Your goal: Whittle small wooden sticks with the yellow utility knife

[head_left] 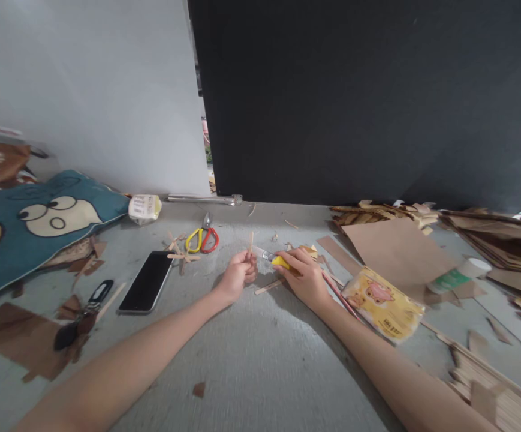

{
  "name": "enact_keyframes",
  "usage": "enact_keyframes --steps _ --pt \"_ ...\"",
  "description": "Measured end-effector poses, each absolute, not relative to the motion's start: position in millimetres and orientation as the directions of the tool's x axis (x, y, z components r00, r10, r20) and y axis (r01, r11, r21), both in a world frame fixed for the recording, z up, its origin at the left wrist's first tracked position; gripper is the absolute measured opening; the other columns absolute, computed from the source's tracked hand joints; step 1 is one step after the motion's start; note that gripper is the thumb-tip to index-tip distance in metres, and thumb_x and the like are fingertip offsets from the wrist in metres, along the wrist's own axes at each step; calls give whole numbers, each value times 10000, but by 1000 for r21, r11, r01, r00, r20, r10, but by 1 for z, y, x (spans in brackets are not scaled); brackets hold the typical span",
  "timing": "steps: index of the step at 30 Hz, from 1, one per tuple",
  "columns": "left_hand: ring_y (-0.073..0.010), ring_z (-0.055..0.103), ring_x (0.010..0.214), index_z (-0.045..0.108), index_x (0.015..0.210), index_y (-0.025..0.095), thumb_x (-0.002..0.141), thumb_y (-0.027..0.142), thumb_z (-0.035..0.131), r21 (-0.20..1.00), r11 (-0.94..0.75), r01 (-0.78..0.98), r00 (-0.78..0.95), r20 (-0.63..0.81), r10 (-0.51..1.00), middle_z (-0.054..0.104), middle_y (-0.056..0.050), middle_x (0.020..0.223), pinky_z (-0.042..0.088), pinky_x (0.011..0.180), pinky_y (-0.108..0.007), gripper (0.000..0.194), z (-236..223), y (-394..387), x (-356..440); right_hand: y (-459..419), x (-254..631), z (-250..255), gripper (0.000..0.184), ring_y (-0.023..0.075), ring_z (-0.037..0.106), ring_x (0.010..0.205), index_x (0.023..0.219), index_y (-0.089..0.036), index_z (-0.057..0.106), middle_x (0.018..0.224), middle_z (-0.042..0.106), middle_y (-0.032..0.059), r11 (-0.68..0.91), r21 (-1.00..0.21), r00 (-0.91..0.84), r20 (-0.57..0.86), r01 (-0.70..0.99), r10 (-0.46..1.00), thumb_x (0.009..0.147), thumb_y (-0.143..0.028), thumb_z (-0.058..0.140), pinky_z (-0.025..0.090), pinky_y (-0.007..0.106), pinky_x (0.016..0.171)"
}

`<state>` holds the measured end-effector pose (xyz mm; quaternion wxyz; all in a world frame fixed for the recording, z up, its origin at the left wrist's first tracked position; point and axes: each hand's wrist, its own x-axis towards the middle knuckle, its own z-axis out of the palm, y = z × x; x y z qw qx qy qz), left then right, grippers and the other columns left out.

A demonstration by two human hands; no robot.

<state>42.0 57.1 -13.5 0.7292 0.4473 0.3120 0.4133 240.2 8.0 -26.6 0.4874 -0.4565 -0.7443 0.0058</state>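
Observation:
Pinched upright in my left hand (238, 275) is a thin wooden craft stick (252, 240), its top end sticking up above the fingers. My right hand (304, 275) is wrapped round a yellow utility knife (280, 262). The knife's blade (264, 254) points left toward the stick and the left fingertips; whether it touches the stick I cannot tell. Another wooden stick (269, 287) lies flat on the grey surface between the hands. Scissors (207, 239) with one yellow and one red handle lie beyond my left hand.
Left are a black phone (147, 282), several crossed sticks (183, 257), keys (84, 315) and a blue cartoon cushion (62, 216). Right are a yellow tissue pack (384, 305), a glue bottle (460, 275), cardboard (395, 246) and a stick pile (489, 378). A black panel (368, 102) stands behind.

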Motion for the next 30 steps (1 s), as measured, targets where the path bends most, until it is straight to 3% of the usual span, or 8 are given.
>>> enact_keyframes --steps 4,8,14,20,23,26,30 --pt "-52 204 428 458 744 203 753 229 654 939 211 -271 476 -59 877 283 113 523 132 469 -214 197 -18 56 43 7 238 -26 277 253 647 924 1212 -253 721 973 699 88 556 -477 -70 713 681 698 1057 -382 531 546 391 848" --pt "-57 191 453 469 762 204 843 466 711 958 170 -229 485 -39 874 266 110 549 120 471 -229 366 -20 55 44 7 239 -26 337 246 655 938 1227 -216 699 971 688 96 544 -483 -56 711 686 701 1095 -363 425 537 359 849" --pt "-60 187 472 481 800 204 824 648 714 965 139 -224 496 -9 868 257 107 579 110 472 -226 502 -18 53 44 6 240 -26 423 244 651 939 1215 -226 707 962 676 96 535 -499 -73 682 682 728 1118 -382 326 523 351 854" --pt "-60 184 493 477 838 204 755 785 699 973 120 -199 547 8 837 246 113 611 146 476 -222 627 -12 50 44 6 240 -26 386 244 651 952 1175 -236 697 979 685 92 555 -484 -109 680 676 725 1114 -354 334 514 345 853" --pt "-76 197 496 499 886 200 829 807 587 993 39 -114 554 31 832 240 113 598 172 483 -230 616 -13 47 44 2 239 -24 386 244 657 958 1171 -220 659 994 689 95 512 -524 -32 676 681 736 1115 -376 310 513 350 840" --pt "-104 270 513 554 963 187 949 750 429 987 -151 62 550 93 830 299 92 585 223 508 -241 577 -14 43 44 -2 239 -22 317 232 658 899 1154 -213 620 985 687 79 479 -566 36 670 671 741 1070 -462 444 511 344 807" --pt "-136 429 608 591 909 185 1031 585 374 861 -437 261 592 215 777 472 31 651 319 599 -259 471 -13 38 43 -2 238 -22 244 212 645 770 936 -228 638 829 689 36 512 -510 -31 687 691 726 978 -469 646 481 327 740"
